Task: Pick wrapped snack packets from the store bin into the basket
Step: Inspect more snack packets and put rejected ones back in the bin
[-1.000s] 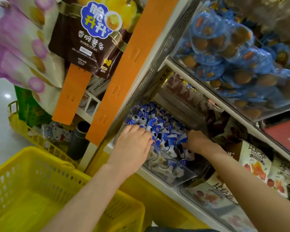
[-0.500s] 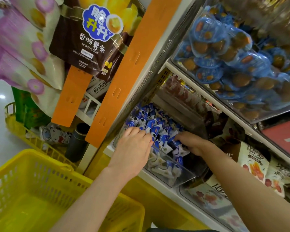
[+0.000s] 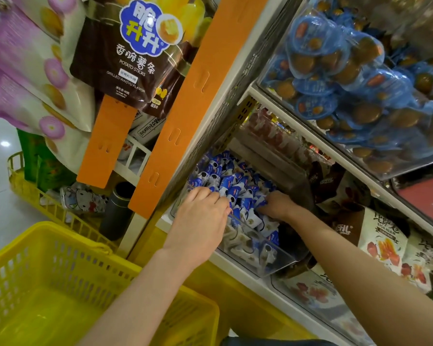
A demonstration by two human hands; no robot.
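Since a second ago the right hand [image 3: 276, 204] has slid deeper into the pile and closer to the left hand [image 3: 200, 218], which has barely shifted. Both reach into the clear store bin [image 3: 273, 260], heaped with small blue-and-white snack packets [image 3: 225, 181]. The left hand lies back-up over the near-left part of the heap, its fingers bent down with the tips touching packets; whether they pinch one cannot be told. The right hand's fingers are curled and buried among the packets, so its grip cannot be told either. Most packets lie just beyond the two hands' knuckles, with more piled below them against the bin's clear front wall. The yellow basket [image 3: 60, 270] sits below and left of the left forearm, and no packet shows inside the part in view. Just left of the left hand an orange strip [image 3: 185, 108] runs upward, and farther up-left hangs a brown bag of potato sticks [image 3: 130, 58]. Above the right hand a higher bin holds blue-wrapped rounds [image 3: 348, 78]. To the right of the right forearm lie brown-and-cream bags [image 3: 375, 236].
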